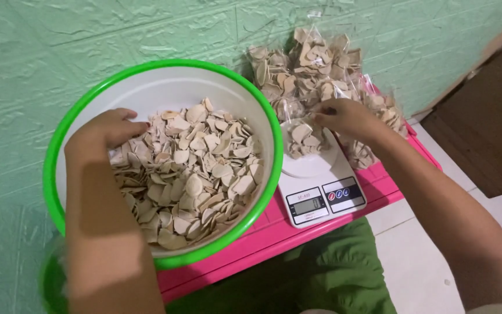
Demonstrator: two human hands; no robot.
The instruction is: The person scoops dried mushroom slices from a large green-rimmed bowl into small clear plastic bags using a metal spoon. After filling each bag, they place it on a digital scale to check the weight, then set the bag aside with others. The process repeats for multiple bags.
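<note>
**Hands split between the basin and the scale**

My left hand point(108, 131) is down in the basin point(164, 67), fingers curled into the chips point(196, 174) at the near-left edge of the heap; I read it as gathering a pinch, though the fingertips are buried and I cannot tell how much they hold. My right hand point(344, 116) is well apart from it, over the scale point(318, 186), fingers pinched on the mouth of a clear bag point(303, 139) that stands on the weighing plate. Holding the mouth keeps the soft bag upright and open while it sits on the plate, I judge.

Nearest to me, a green cloth point(321, 273) fills the lower middle; whether it is my lap or something laid there I cannot say. Both forearms run out of the picture at the bottom.

The basin stands on the left of the pink desk point(379, 180), just beside the scale and overlapping its left edge, so the heap is a short reach from the bag. The scale's display is too small to read.

Farther back, filled bags point(309, 64) are piled against the green wall point(59, 46), behind the scale. How many there are I cannot count; they overlap, and my right hand covers some. A brown cabinet point(483, 116) is cut off at the right edge.
</note>
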